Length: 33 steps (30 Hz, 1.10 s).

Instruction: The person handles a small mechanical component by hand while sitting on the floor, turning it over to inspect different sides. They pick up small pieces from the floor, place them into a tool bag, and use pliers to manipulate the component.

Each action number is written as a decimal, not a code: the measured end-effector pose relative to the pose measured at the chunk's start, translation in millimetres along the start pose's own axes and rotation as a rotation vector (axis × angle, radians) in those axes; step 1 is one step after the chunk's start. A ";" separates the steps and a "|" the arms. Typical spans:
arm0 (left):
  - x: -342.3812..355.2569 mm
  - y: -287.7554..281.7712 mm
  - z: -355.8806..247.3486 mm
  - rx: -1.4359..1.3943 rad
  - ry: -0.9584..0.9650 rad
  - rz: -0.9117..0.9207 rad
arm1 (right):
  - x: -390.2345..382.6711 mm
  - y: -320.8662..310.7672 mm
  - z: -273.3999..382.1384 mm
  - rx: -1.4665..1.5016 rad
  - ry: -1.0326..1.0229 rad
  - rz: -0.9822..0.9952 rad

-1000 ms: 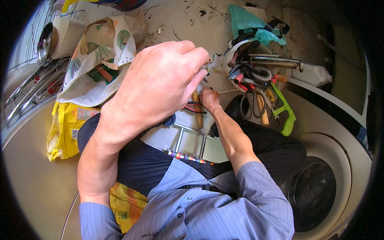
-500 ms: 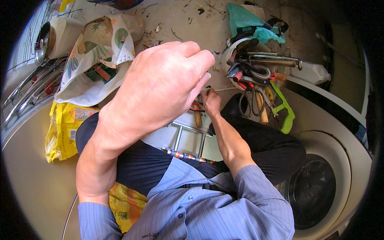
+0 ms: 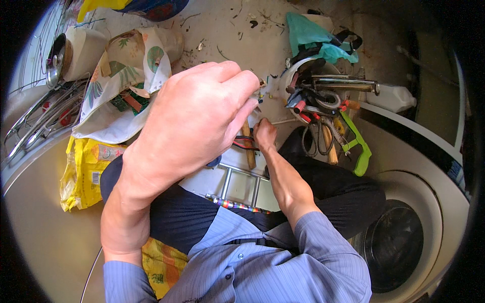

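My left hand is raised large in the middle, fingers curled closed around something small that is mostly hidden by the fingers and thumb. Beyond it, my right hand is curled closed beside a wooden handle; what it grips is hidden. Red and black wires cross the handle just under the hands. A metal frame with steel bars lies between my legs, with a multicoloured striped rod along its near side.
A patterned bag with scraps sits left, beside bent metal rods and a yellow packet. At right stand a container of tools, a green plastic tool, a teal plastic bag, a white jug and the washing machine casing.
My left hand has moved slightly down from where it was. My right hand sits a little lower in the picture. Both stay closed, and the surroundings have shifted slightly in view.
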<state>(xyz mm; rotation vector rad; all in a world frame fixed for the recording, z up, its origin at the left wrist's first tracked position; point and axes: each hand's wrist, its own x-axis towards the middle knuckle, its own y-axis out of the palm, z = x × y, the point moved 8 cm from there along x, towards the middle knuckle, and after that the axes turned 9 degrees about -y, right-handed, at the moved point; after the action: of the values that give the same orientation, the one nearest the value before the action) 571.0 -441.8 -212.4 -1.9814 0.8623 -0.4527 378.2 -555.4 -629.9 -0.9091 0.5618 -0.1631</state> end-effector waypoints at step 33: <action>3.6 -8.7 5.2 -0.049 -0.003 -0.055 | -4.0 15.7 -15.2 0.025 -0.072 0.036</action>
<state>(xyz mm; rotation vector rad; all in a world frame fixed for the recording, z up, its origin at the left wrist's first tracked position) 580.1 -438.3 -207.7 -2.0543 0.8253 -0.4643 365.3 -554.9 -648.0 -0.8769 0.5084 -0.1042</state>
